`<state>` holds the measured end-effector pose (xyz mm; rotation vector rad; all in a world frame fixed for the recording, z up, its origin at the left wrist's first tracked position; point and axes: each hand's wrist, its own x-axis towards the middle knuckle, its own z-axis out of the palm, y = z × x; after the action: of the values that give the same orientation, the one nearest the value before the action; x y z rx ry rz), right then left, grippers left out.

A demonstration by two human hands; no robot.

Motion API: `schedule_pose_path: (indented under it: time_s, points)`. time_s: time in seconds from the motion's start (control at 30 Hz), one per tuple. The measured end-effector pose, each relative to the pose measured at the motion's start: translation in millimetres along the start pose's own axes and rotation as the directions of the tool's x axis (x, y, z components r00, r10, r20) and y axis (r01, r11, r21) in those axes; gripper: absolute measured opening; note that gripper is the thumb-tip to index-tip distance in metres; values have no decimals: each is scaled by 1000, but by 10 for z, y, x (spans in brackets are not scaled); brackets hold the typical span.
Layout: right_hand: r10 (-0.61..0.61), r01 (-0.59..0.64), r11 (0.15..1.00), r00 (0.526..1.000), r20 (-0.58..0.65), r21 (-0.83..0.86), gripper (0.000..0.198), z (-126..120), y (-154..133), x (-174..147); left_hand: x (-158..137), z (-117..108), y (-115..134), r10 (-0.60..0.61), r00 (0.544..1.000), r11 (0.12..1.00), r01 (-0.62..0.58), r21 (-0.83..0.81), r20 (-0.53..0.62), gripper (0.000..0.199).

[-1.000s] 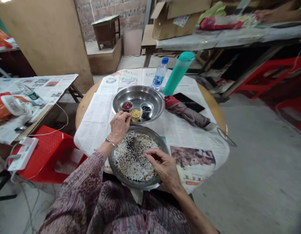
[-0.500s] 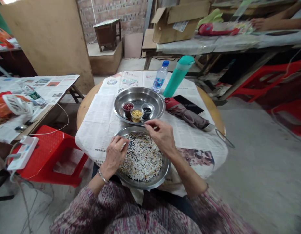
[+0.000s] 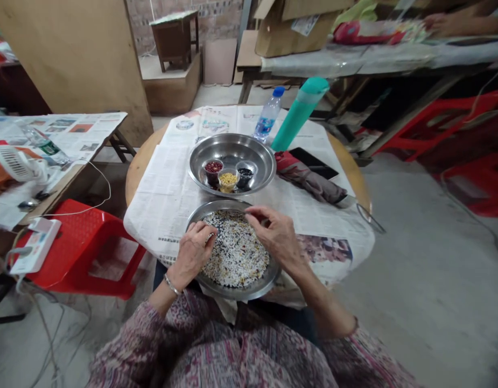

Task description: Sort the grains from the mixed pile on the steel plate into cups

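Note:
A round metal tray (image 3: 237, 295) lies nearest me, with a spread of mixed white, black and yellow grains (image 3: 236, 253) in it. Over its left side, my left hand (image 3: 195, 249) is curled with thumb and fingertips together; whatever it pinches is too small to make out. My right hand (image 3: 275, 233) hovers above the tray's upper right part, thumb and forefinger pinched, contents hidden. Just beyond sits a metal basin (image 3: 194, 156) holding three clear cups: one of dark red beans (image 3: 214, 168), one of yellow grains (image 3: 228, 179), one of black beans (image 3: 245, 172).
Behind the basin stand a water bottle (image 3: 268, 114) and a tilted teal bottle (image 3: 301, 113). A folded umbrella (image 3: 313, 183) and a dark phone or tablet (image 3: 313, 161) lie right. A red stool (image 3: 79, 248) carries a power strip (image 3: 36, 245). Another person's hand (image 3: 438, 22) is at the back table.
My right hand has come down and nearer, from by the basin's rim to over the grain tray. My left hand stays at the tray's left, still curled. The view has tilted slightly.

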<state>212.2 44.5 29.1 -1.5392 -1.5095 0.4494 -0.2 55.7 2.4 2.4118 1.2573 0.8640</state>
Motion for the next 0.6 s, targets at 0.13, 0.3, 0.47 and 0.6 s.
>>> schedule_pose_path:
  time_s: [0.13, 0.3, 0.47, 0.6]
  points:
    - [-46, 54, 995, 995, 88, -90, 17, -20, 143, -444, -4, 0, 35, 32, 999, 999, -32, 5, 35, 10]
    - [-139, 161, 971, 982, 130, -175, 17, 31, 207, -817, 38, 26, 98, 60, 995, 998, -60, -3, 85, 8]
    - [-197, 207, 957, 978, 72, -204, 18, 113, 150, -955, 156, 75, 231, 107, 983, 994, -110, 10, 146, 9]
    - [-236, 238, 925, 971, 44, -295, 18, 137, 141, -976, 251, 132, 322, 179, 952, 983, -186, 5, 249, 11]
